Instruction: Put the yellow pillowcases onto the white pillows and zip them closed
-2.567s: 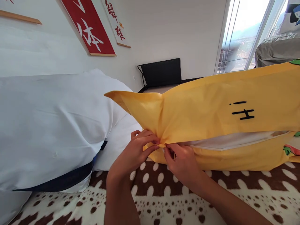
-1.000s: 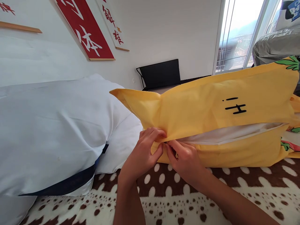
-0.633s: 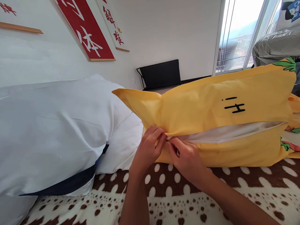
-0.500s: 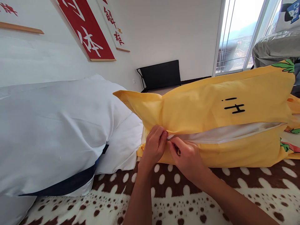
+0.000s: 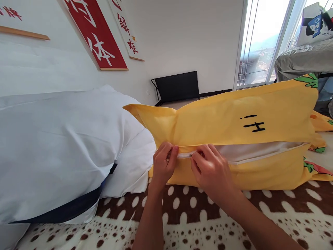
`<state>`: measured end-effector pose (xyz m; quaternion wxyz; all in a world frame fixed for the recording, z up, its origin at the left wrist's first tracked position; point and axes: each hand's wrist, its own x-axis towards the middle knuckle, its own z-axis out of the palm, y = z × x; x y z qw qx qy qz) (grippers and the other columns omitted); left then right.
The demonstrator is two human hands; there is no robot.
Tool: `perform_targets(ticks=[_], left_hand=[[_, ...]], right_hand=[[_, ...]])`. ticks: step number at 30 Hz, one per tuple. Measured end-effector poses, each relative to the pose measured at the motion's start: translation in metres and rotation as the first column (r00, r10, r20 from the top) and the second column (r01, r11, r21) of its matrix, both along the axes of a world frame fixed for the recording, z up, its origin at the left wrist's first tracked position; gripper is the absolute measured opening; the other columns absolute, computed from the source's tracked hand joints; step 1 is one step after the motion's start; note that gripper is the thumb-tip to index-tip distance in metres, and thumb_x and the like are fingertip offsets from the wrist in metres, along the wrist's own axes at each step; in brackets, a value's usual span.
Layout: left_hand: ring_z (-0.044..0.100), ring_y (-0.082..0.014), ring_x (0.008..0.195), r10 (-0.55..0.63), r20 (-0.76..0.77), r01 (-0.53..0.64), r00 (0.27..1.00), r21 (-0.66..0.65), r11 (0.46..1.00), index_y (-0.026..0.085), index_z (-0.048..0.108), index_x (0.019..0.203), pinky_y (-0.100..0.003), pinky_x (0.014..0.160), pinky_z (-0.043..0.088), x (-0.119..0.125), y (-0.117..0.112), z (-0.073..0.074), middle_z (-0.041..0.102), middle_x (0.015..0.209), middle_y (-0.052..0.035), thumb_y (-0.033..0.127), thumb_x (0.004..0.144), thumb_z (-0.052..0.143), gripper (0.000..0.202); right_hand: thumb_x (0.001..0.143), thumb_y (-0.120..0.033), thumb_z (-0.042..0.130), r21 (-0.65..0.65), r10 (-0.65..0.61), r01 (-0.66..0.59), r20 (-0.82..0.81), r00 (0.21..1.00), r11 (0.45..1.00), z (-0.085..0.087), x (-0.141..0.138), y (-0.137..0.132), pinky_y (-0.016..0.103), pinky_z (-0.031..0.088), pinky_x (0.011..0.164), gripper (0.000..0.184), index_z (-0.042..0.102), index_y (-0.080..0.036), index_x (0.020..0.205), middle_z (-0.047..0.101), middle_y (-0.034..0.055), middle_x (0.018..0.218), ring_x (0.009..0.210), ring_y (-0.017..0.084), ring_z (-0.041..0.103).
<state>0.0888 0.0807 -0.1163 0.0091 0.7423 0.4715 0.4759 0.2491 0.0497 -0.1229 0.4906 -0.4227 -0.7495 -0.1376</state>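
Observation:
A yellow pillowcase [image 5: 213,126] with "Hi" printed on it lies on its long side, its zipper side towards me. White filling [image 5: 244,152] shows through the unzipped stretch on the right. My right hand [image 5: 212,170] pinches the small zipper pull [image 5: 191,155] between thumb and index finger. To its left, my left hand [image 5: 165,161] grips the pillowcase edge at the zipper's left end. Between the hands, a short length of white zipper [image 5: 184,156] is closed.
Large white pillows [image 5: 59,146] with a dark blue band [image 5: 65,208] fill the left. Below is a brown and cream dotted blanket [image 5: 182,205]. A black folding panel [image 5: 177,86] stands by the far wall, and a grey-covered piece of furniture [image 5: 303,60] by the window.
My right hand has drawn the zipper pull to the right, closing a short stretch behind it. My left hand has shifted slightly left, still on the fabric. The view has tilted slightly.

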Motion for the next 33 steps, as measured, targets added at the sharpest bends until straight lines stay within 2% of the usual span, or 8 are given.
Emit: perform_targets(ticks=[3,7,11,15,18,24,29,33], left_hand=[[0.04,-0.0124,0.063,0.005,0.0,-0.005,1.0,0.079,0.997,0.02,0.042,0.065,-0.026,0.058,0.033,0.004,-0.002,0.003,0.04,0.064,0.0011,0.024,0.091,0.043,0.027],[0.036,-0.0095,0.056,0.027,0.152,-0.05,0.988,0.146,0.988,0.019,0.039,0.062,-0.024,0.053,0.031,0.011,0.001,-0.001,0.037,0.059,0.0032,0.024,0.09,0.045,0.029],[0.033,-0.0088,0.053,0.028,0.25,-0.062,0.968,0.13,0.99,0.019,0.038,0.062,-0.023,0.051,0.029,0.01,0.004,-0.008,0.034,0.057,0.0044,0.026,0.091,0.044,0.03],[0.032,-0.0089,0.053,0.02,0.29,-0.051,0.957,0.099,0.994,0.019,0.04,0.063,-0.023,0.051,0.028,0.006,0.005,-0.007,0.034,0.057,0.0047,0.029,0.091,0.043,0.03],[0.032,-0.0092,0.054,0.005,0.299,-0.032,0.954,0.084,0.996,0.019,0.04,0.063,-0.023,0.051,0.028,0.006,0.005,-0.006,0.033,0.057,0.0047,0.03,0.09,0.043,0.03],[0.03,-0.0092,0.053,-0.022,0.263,-0.006,0.964,0.105,0.994,0.019,0.038,0.061,-0.024,0.051,0.027,0.008,0.007,-0.007,0.03,0.056,0.0047,0.029,0.09,0.043,0.031],[0.03,-0.0092,0.052,0.029,0.205,-0.057,0.978,0.129,0.99,0.019,0.04,0.061,-0.024,0.05,0.028,0.004,0.01,-0.01,0.031,0.055,0.0046,0.028,0.089,0.045,0.031],[0.034,-0.0091,0.051,0.07,0.141,-0.093,0.988,0.17,0.981,0.019,0.04,0.061,-0.023,0.05,0.03,0.002,0.012,-0.007,0.034,0.055,0.0045,0.025,0.089,0.045,0.029]], right_hand=[[0.081,-0.002,0.041,0.036,0.048,-0.049,0.046,0.998,0.998,0.002,0.0,0.0,0.03,0.04,0.07,0.025,0.051,-0.018,0.065,0.056,0.0063,0.081,0.079,0.017,0.05],[0.08,-0.001,0.043,0.083,0.071,-0.076,0.057,0.996,0.994,0.0,-0.001,0.001,0.031,0.04,0.074,0.023,0.051,-0.018,0.067,0.057,0.0052,0.081,0.082,0.017,0.05],[0.081,-0.003,0.045,0.039,0.022,-0.025,0.079,0.997,0.999,-0.004,-0.006,0.001,0.03,0.039,0.072,0.021,0.049,-0.018,0.068,0.056,0.0043,0.081,0.077,0.016,0.049],[0.084,-0.004,0.044,-0.016,-0.076,0.077,0.065,0.995,0.997,-0.007,-0.004,0.006,0.03,0.038,0.074,0.018,0.051,-0.018,0.075,0.056,0.0043,0.083,0.08,0.017,0.05],[0.087,-0.008,0.043,-0.037,-0.116,0.118,0.033,0.993,0.992,-0.008,0.011,0.009,0.03,0.037,0.075,0.017,0.052,-0.019,0.079,0.057,0.0042,0.085,0.08,0.018,0.05],[0.089,-0.012,0.042,-0.066,-0.059,0.06,0.011,0.998,0.996,-0.01,0.053,-0.001,0.03,0.036,0.077,0.018,0.052,-0.02,0.076,0.062,0.0027,0.079,0.078,0.017,0.053],[0.09,-0.013,0.041,-0.038,-0.048,0.046,-0.06,0.997,0.998,-0.02,0.075,-0.004,0.029,0.036,0.075,0.02,0.052,-0.02,0.074,0.062,0.002,0.075,0.075,0.016,0.053],[0.088,-0.015,0.046,-0.057,-0.108,0.106,-0.024,0.994,0.993,-0.014,0.095,-0.004,0.032,0.034,0.078,0.017,0.055,-0.02,0.075,0.064,0.0021,0.081,0.082,0.018,0.052]])
